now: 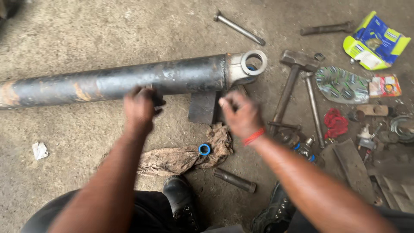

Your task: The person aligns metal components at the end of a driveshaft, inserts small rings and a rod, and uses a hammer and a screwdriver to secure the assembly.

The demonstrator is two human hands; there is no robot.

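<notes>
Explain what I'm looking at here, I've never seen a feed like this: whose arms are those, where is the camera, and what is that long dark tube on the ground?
The single view comes from a camera worn on a person's head, looking down at their own arms and boots. The long dark thing is a heavy steel cylinder with a ring eye at its end, lying on a concrete floor and propped on a dark block. The left hand touches its underside; what it grips is blurred. The right hand, with a red wristband, hovers near the block. Below lie a dirty rag with a blue ring. A hammer lies to the right.
</notes>
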